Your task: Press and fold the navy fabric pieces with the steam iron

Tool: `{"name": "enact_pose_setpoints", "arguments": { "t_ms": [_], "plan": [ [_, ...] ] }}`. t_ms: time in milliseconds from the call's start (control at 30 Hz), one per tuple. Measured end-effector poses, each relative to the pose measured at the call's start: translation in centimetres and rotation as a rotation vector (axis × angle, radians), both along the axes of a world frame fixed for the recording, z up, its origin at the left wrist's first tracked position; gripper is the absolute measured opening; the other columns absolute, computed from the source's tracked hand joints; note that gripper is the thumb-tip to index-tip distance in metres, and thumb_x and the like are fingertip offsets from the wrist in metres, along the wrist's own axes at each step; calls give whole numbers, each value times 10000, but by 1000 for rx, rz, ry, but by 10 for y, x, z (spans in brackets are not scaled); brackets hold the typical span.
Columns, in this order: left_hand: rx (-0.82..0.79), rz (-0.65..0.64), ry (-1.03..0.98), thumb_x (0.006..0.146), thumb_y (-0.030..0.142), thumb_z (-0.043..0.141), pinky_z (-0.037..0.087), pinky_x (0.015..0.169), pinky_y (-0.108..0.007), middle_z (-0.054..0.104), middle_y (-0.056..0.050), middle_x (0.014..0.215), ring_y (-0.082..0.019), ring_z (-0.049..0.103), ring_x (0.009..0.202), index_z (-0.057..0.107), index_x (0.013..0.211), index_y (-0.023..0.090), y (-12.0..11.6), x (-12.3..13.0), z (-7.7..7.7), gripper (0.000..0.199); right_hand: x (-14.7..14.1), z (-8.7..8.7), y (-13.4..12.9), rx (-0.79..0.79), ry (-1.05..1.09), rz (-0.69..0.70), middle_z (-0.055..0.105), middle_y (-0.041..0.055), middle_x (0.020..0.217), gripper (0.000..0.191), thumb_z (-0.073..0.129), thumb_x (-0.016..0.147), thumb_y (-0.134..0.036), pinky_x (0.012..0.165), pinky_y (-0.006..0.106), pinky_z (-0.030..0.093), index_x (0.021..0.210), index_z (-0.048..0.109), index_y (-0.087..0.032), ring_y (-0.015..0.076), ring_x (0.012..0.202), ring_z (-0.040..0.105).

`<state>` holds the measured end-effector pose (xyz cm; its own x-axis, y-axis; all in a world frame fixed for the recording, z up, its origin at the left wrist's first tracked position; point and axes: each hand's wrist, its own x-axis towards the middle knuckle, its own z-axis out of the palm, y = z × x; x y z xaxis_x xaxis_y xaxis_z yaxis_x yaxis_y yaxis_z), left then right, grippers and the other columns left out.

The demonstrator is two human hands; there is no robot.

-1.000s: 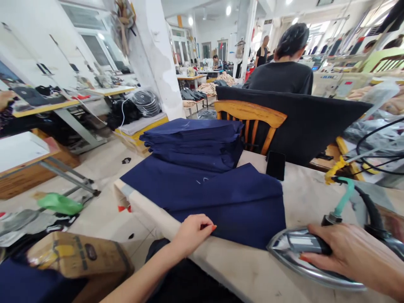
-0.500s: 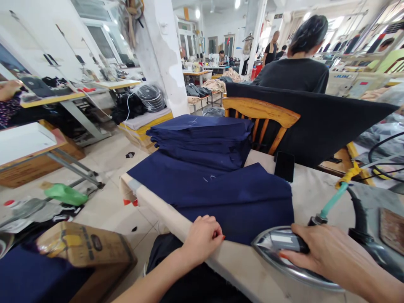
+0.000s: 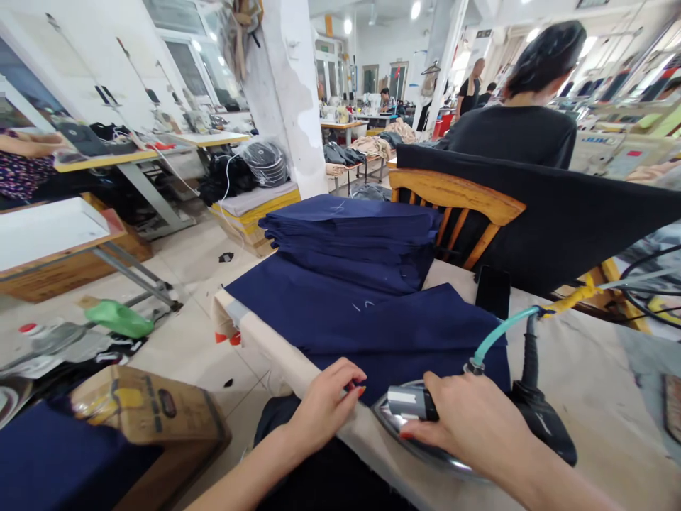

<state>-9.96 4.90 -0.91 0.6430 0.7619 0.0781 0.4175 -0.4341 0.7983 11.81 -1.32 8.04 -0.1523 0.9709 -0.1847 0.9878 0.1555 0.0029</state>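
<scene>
Navy fabric [image 3: 340, 305] lies spread over the near part of the ironing table [image 3: 574, 369], a chalk mark on it. Behind it rises a folded navy stack [image 3: 351, 223]. My right hand [image 3: 473, 419] is wrapped round the handle of a steam iron [image 3: 394, 419], whose tip points left at the fabric's near edge. A teal hose comes up from the iron. My left hand [image 3: 333, 397] rests at the table's front edge by the fabric, fingers curled with thumb near fingertips; whether something thin is between them is too small to tell.
A black phone [image 3: 493, 291] lies behind the fabric, near a wooden chair [image 3: 462, 191] draped in black cloth. A person in black [image 3: 511, 131] sits beyond. At lower left stands a cardboard box [image 3: 154, 408]; cables hang at the right.
My right hand has moved left with the iron, close to my left hand. My left hand has shifted slightly left. The view has turned a little to the left.
</scene>
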Motion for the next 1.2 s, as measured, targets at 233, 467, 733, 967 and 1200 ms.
{"name": "enact_pose_setpoints", "arguments": {
  "t_ms": [233, 467, 733, 967, 1200],
  "plan": [
    [67, -27, -186, 923, 146, 424, 440, 802, -246, 553, -52, 981, -122, 530, 900, 554, 1040, 190, -9, -5, -9, 180, 7, -9, -2, 17, -42, 45, 654, 50, 620, 159, 624, 731, -338, 500, 379, 449, 796, 560, -208, 306, 565, 636],
    [234, -286, -4, 917, 153, 415, 433, 852, -285, 588, -57, 1044, -151, 522, 942, 541, 1054, 191, -19, -4, -6, 190, 1, -1, 5, -39, -107, -97, 664, 82, 660, 86, 545, 751, -204, 509, 333, 435, 833, 559, -185, 296, 619, 655],
    [464, -395, 223, 936, 240, 434, 408, 895, -317, 619, -43, 1084, -174, 517, 978, 530, 1161, 202, -24, 7, -11, 247, -2, -1, 15, -39, -112, -222, 671, 117, 741, 107, 547, 799, -241, 607, 304, 448, 863, 560, -157, 267, 726, 667],
    [464, -407, 396, 918, 322, 488, 403, 815, -305, 576, -34, 1022, -184, 489, 933, 490, 1212, 240, -23, 10, -2, 305, 34, -13, 7, -51, -107, -330, 663, 113, 760, 133, 507, 822, -299, 613, 384, 462, 810, 540, -171, 325, 746, 663],
    [513, -485, 489, 893, 281, 527, 378, 741, -285, 537, -21, 951, -169, 475, 874, 549, 1111, 250, -12, 20, 12, 221, 92, -27, -33, -95, -66, -534, 658, 103, 709, 184, 448, 832, -369, 576, 399, 441, 754, 524, -220, 337, 712, 663]
  ]
}}
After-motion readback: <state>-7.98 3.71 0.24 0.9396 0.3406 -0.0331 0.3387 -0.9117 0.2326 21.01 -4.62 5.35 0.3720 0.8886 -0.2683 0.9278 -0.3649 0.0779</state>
